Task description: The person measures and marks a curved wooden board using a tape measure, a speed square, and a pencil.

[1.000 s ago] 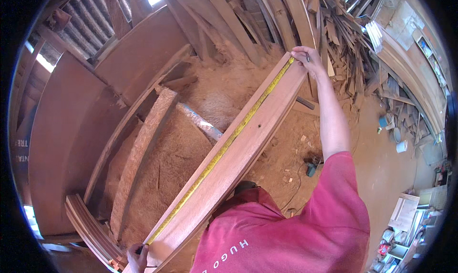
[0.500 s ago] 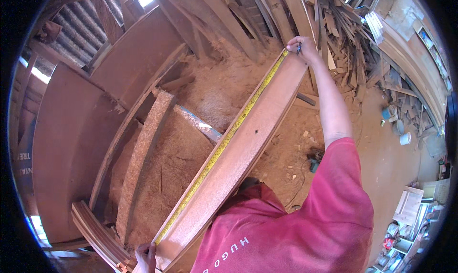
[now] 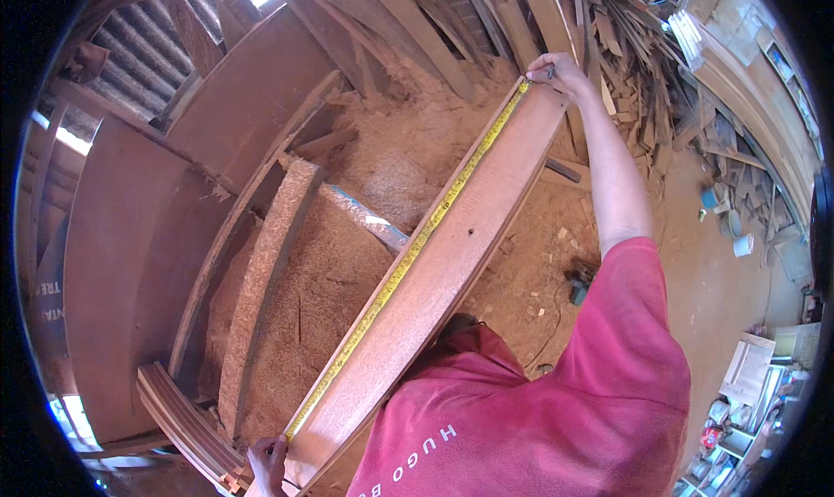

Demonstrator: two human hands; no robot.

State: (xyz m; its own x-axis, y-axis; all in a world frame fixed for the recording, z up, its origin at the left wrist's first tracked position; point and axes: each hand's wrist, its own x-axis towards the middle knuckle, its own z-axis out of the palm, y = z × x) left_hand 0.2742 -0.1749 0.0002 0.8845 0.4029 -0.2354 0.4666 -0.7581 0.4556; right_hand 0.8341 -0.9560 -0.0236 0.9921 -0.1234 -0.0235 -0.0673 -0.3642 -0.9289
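A yellow tape measure (image 3: 423,236) lies stretched along the left edge of a long, reddish wooden board (image 3: 452,254). My left hand (image 3: 268,464) is closed at the near end of the tape, thumb and fingers pressed at the board's corner. Whether it holds the tape's case or its tip is hidden. At the far end, my right hand (image 3: 563,74) reaches over the board with fingers pinched round a small dark pen-like thing (image 3: 549,73). Its fingertips are by the far end of the tape. A small dark hole or knot marks the board's face.
Sawdust covers the ground (image 3: 391,180) beyond the board. Left of it stand a curved, dusty timber (image 3: 265,297) and large brown panels (image 3: 130,271). Stacked strips (image 3: 187,423) lie near my left hand. Scrap wood (image 3: 638,80) is heaped at the far right; a dark power tool (image 3: 578,284) sits on the floor.
My right hand has shifted slightly at the board's far end, and the pen-like thing is turned differently in its fingers. My left hand stays at the near corner. The whole view has moved a little.
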